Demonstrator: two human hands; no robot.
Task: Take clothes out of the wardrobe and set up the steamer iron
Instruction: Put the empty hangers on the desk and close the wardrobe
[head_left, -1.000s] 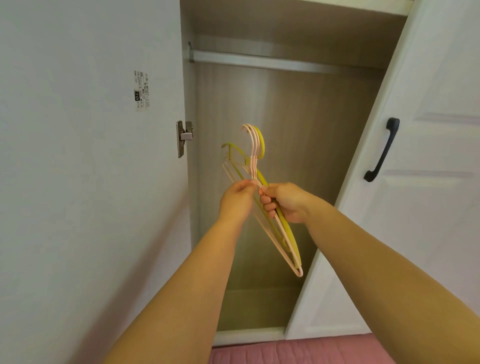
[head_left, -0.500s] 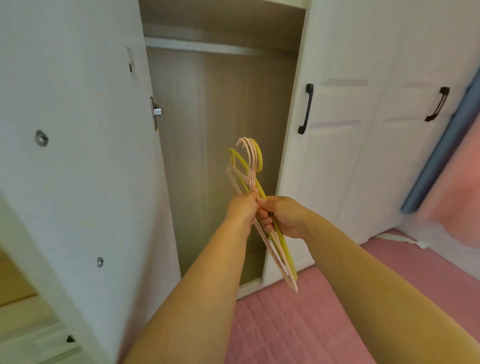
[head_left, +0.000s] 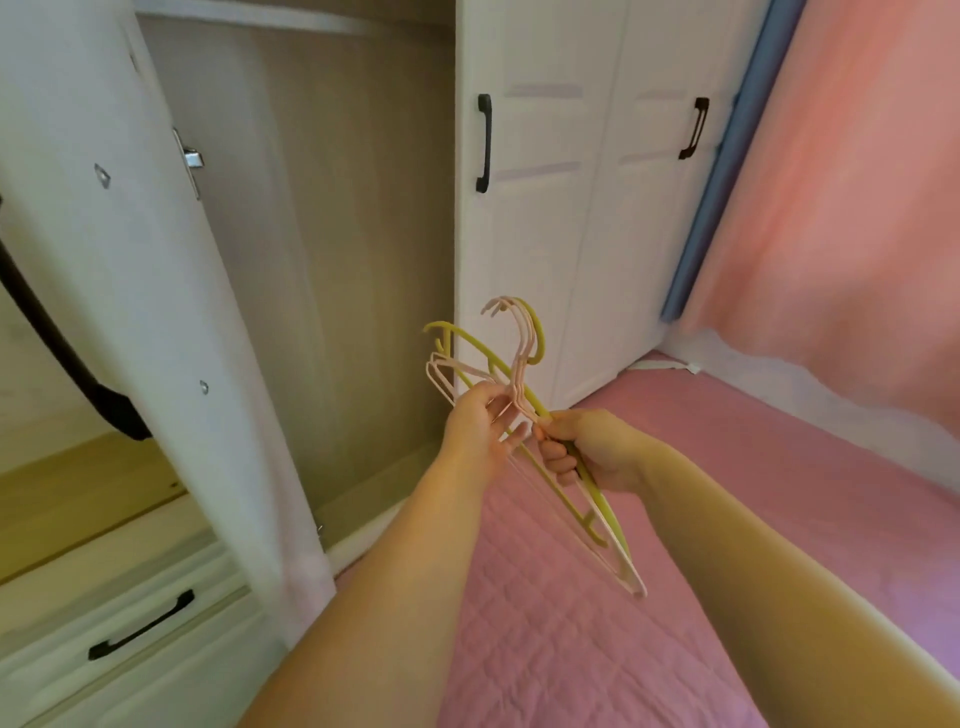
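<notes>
A bundle of bare plastic hangers, pale pink ones and a yellow-green one, is held in front of the open wardrobe. My right hand is closed around their necks and upper arms. My left hand touches the hangers from the left with its fingers spread around the pink ones. The hooks point up and the lower ends slant down to the right. No clothes hang in the visible wooden compartment. No steamer iron is in view.
The open white wardrobe door stands at the left, with a drawer with a black handle beneath. Closed white doors with black handles are to the right. A pink curtain hangs at far right. Pink quilted fabric lies below.
The view has swung down and to the right, bringing the pink fabric, curtain and drawer into sight. Both hands have stayed on the hangers, which sit lower in view.
</notes>
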